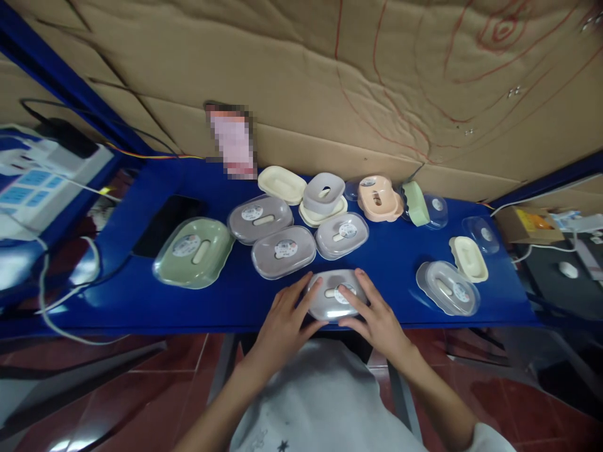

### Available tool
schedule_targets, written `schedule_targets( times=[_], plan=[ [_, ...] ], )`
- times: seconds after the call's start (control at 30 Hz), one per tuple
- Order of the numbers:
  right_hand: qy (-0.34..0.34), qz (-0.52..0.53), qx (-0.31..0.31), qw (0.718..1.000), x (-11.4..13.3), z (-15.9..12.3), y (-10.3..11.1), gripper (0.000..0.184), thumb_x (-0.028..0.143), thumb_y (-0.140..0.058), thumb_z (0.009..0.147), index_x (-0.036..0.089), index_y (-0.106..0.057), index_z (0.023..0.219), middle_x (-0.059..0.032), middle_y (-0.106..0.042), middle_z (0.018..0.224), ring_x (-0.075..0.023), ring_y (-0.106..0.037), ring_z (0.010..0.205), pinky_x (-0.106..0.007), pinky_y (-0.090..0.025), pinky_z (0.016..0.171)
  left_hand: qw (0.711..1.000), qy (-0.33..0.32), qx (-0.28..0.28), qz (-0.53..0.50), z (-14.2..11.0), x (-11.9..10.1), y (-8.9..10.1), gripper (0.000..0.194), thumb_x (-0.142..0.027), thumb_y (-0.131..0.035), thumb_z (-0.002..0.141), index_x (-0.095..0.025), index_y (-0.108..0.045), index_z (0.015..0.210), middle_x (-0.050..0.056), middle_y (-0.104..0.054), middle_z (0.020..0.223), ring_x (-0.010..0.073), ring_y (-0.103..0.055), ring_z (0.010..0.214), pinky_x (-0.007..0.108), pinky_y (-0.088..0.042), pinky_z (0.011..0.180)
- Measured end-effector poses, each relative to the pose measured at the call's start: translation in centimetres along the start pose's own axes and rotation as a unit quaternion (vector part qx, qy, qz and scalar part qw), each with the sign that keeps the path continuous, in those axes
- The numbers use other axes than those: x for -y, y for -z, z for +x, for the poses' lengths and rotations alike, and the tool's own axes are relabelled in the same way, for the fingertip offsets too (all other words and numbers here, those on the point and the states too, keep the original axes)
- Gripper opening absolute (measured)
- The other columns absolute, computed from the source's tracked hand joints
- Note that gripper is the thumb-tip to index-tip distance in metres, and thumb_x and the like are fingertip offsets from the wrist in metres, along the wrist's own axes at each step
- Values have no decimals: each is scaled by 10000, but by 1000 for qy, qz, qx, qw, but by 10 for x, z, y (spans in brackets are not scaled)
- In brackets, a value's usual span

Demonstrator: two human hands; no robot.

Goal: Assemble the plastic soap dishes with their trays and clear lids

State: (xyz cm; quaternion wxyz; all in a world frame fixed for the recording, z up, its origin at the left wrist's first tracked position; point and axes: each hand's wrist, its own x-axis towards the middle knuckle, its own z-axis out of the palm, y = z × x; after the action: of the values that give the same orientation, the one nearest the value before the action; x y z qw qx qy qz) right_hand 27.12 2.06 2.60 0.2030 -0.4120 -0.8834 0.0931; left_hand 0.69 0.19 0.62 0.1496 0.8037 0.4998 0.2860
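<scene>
A grey soap box (337, 311) with a clear lid and a round label lies near the front edge of the blue table. My left hand (288, 317) grips its left end, fingertips on the lid and thumb along the near side. From the right, my right hand (377, 317) holds it too, with fingers over the lid and the thumb at the near edge. Just beyond are more lidded grey boxes: one (294, 263) in front of my left hand, another (342, 248) straight ahead. A third grey box (240, 229) sits behind them.
A green lidded box (217, 251) and a dark phone (162, 229) lie left. Along the back are a cream tray (280, 182), a grey dish (323, 194), a peach box (384, 207) and a green dish (415, 204). Another lidded box (438, 304) and a cream tray (478, 267) lie right.
</scene>
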Motion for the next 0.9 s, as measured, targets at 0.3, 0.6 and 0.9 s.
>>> schedule_targets(
  times=[0.3,0.6,0.9],
  plan=[
    [-18,6,-16,1000,-12,-2,-10,910,429,-745,970,399,-224,1716,-106,-263,1779,-348,-392,1583,-524,-517,1206,1000,3,9,-20,5,-2,-1,869,-498,-666,1011,-318,-195,1719,181,-467,1664,359,-546,1463,519,-518,1119],
    [69,3,5,998,10,56,54,689,369,-533,1104,322,-236,1724,-93,-472,1679,-322,-396,1587,-593,-428,1257,1000,5,-8,-29,5,-1,-5,833,-518,-652,1015,-314,-241,1709,184,-467,1658,358,-536,1477,531,-523,1138],
    [258,-63,156,951,-26,278,-4,494,194,-558,1091,225,-522,1584,-107,-546,1622,-268,-573,1458,-507,-469,1228,999,6,-24,-30,2,0,-6,832,-514,-689,993,-300,-288,1690,180,-507,1625,338,-558,1457,528,-527,1149]
  ],
)
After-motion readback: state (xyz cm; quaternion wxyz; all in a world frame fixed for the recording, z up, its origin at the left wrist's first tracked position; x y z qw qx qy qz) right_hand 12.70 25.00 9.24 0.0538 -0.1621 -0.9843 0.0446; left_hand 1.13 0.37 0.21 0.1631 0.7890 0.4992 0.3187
